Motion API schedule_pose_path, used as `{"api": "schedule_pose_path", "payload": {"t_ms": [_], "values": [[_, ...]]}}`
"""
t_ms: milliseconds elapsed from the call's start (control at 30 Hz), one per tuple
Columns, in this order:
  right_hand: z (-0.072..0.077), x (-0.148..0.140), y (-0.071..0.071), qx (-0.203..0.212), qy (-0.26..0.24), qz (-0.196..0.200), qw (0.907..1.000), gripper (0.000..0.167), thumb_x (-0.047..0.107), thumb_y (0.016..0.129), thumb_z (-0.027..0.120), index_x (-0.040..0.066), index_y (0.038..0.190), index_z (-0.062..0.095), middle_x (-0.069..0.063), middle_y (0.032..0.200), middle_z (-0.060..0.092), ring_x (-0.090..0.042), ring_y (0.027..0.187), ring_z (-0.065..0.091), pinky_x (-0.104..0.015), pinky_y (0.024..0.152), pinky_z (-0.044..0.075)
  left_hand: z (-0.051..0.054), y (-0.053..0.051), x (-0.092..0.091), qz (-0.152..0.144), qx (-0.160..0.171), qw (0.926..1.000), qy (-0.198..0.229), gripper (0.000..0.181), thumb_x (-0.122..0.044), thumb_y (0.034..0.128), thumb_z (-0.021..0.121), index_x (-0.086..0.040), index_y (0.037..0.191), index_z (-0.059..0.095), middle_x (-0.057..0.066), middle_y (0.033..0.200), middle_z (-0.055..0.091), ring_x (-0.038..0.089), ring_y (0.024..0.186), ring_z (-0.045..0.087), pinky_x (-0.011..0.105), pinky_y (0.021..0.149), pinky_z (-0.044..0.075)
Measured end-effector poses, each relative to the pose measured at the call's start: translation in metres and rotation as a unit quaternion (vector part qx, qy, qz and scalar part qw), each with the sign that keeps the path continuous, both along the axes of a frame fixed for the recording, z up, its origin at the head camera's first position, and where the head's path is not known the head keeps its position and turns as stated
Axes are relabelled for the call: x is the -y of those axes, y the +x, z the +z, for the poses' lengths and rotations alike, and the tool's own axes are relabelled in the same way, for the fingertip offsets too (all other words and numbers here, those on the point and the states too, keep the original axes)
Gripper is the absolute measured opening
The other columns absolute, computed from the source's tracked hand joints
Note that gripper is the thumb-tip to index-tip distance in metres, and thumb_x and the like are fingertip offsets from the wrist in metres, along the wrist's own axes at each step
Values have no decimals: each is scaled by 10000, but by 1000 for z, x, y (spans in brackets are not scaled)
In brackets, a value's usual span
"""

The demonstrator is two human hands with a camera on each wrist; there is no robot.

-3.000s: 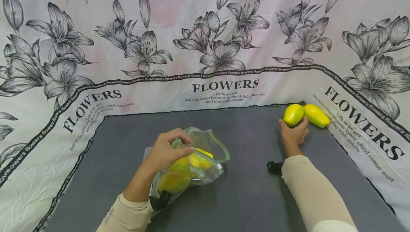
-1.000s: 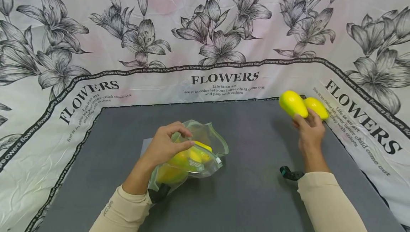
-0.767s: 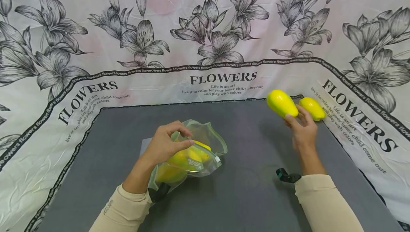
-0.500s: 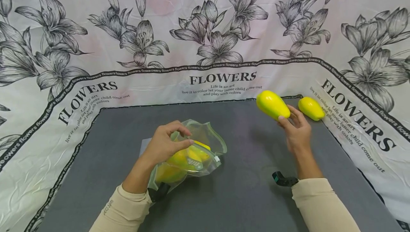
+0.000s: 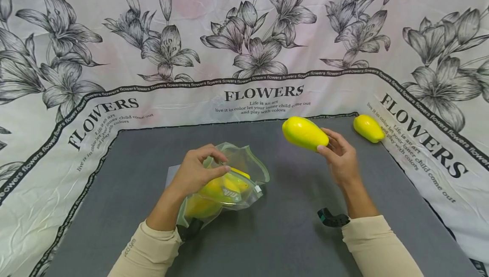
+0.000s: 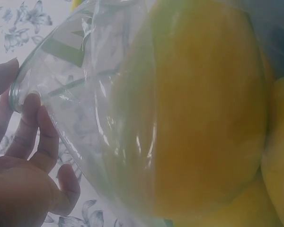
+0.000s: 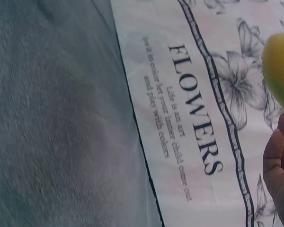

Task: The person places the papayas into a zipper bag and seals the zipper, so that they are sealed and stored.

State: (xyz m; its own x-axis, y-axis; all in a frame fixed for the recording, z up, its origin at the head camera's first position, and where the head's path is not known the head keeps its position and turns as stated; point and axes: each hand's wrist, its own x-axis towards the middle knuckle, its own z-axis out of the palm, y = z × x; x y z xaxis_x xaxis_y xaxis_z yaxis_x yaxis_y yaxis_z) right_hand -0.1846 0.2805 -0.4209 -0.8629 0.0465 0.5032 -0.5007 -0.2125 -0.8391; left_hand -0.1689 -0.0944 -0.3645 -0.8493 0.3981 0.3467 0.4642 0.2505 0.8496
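My left hand (image 5: 198,171) pinches the rim of a clear zip bag (image 5: 257,164), whose mouth gapes toward the right. Several yellow mangoes lie inside, one large mango (image 6: 208,109) filling much of the left wrist view through the plastic. A white slider (image 5: 257,189) sits at the right end of the bag's green zip strip. My right hand (image 5: 341,160) holds another yellow mango (image 5: 304,133) by its narrower end, raised above the table to the right of the bag. In the right wrist view only part of that mango (image 7: 280,71) and the fingers show.
One more mango (image 5: 368,128) rests at the table's back right corner. The grey table (image 5: 282,234) is bordered by a white flower-printed cloth (image 5: 263,103) rising behind it and at the sides. A black wrist camera (image 5: 332,218) juts from the right sleeve.
My right hand has taken one of the two mangoes from the back right corner, lifted it and carried it left toward the bag. My left hand keeps its hold on the bag.
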Motion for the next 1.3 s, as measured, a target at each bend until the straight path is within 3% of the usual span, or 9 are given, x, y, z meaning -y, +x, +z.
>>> {"api": "schedule_pose_path", "payload": {"t_ms": [200, 433, 733, 933, 1167, 1300], "values": [[-1, 15, 4, -114, 279, 439, 9986, 444, -142, 899, 546, -94, 1336, 480, -151, 1219, 580, -243, 1054, 574, -277, 856, 490, 1, 1, 0, 56, 38, 9999, -78, 91, -135, 824, 782, -132, 887, 716, -5, 851, 607, 335, 882, 532, 519, 930, 331], [-4, 30, 5, -175, 809, 627, 9946, 441, -98, 886, 602, -90, 1314, 498, -153, 1215, 595, -266, 1057, 590, -309, 849, 500, 1, 1, 0, 62, 3, 10000, 1, 96, -134, 825, 781, -105, 892, 717, 9, 848, 608, 339, 873, 526, 509, 918, 339], [-6, 53, 5, 12, 1604, 946, 9825, 467, -65, 873, 646, -43, 1323, 525, -145, 1194, 605, -278, 994, 617, -338, 800, 523, 1, 1, 0, 56, -40, 10000, 12, 109, -132, 830, 774, -78, 903, 715, 10, 849, 602, 344, 881, 523, 511, 914, 332], [-6, 65, 5, -5, 1719, 1152, 9784, 484, -162, 829, 635, -86, 1295, 530, -199, 1183, 594, -279, 966, 625, -369, 788, 530, 1, 0, -1, 41, -70, 10000, -31, 114, -130, 829, 775, -70, 904, 715, 9, 845, 597, 297, 872, 525, 516, 904, 332], [11, 84, 10, -169, 2081, 1257, 9698, 466, -178, 804, 656, -141, 1251, 530, -259, 1138, 590, -252, 917, 620, -404, 783, 519, 2, 1, -2, 64, -86, 9999, 9, 106, -129, 823, 780, -86, 898, 719, 8, 856, 615, 278, 867, 530, 520, 906, 337], [19, 96, 14, -261, 2138, 1303, 9678, 464, -176, 804, 666, -153, 1247, 528, -264, 1094, 560, -319, 887, 599, -390, 769, 520, 3, 1, -4, 89, -42, 9999, -44, 116, -146, 822, 783, -93, 905, 721, 10, 853, 609, 248, 870, 532, 522, 916, 340]]}}
